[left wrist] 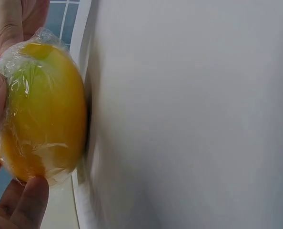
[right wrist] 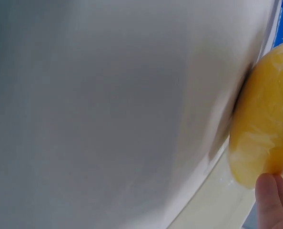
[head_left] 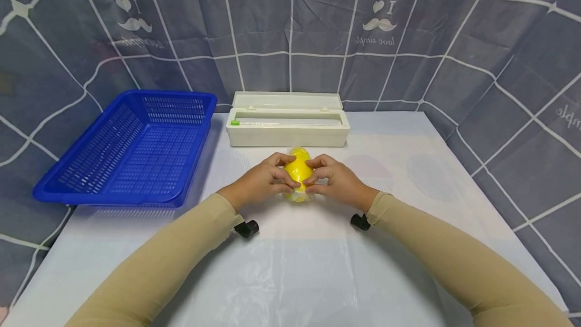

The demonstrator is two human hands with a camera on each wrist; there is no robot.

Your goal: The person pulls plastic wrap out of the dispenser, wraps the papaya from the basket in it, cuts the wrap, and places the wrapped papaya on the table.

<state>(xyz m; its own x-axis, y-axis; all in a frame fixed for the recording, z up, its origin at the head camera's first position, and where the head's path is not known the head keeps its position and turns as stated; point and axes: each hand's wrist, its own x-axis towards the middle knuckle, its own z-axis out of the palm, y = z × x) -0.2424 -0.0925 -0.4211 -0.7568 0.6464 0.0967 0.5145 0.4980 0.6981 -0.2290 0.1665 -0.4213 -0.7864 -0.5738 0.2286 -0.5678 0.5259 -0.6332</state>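
Note:
A smooth yellow oval fruit point(head_left: 298, 168), wrapped in clear cling film, sits low over the middle of the table. From its left side my left hand point(head_left: 262, 180) grips it, thumb and fingers bent in at the film. The right hand point(head_left: 338, 181) holds the opposite side the same way, so the fingertips of both hands nearly meet on top. In the left wrist view the fruit point(left wrist: 48, 109) shows a greenish tint under wrinkled film, with fingertips at both ends. Only part of the fruit point(right wrist: 263, 114) appears in the right wrist view, fingers against its lower end.
Just behind the fruit stands a white cling film dispenser point(head_left: 288, 136), its lid raised and a green slider point(head_left: 235, 122) at its left. To the left is a blue plastic basket point(head_left: 192, 165). A white cloth covers the table point(head_left: 308, 276); grey checked curtains point(head_left: 254, 19) hang around it.

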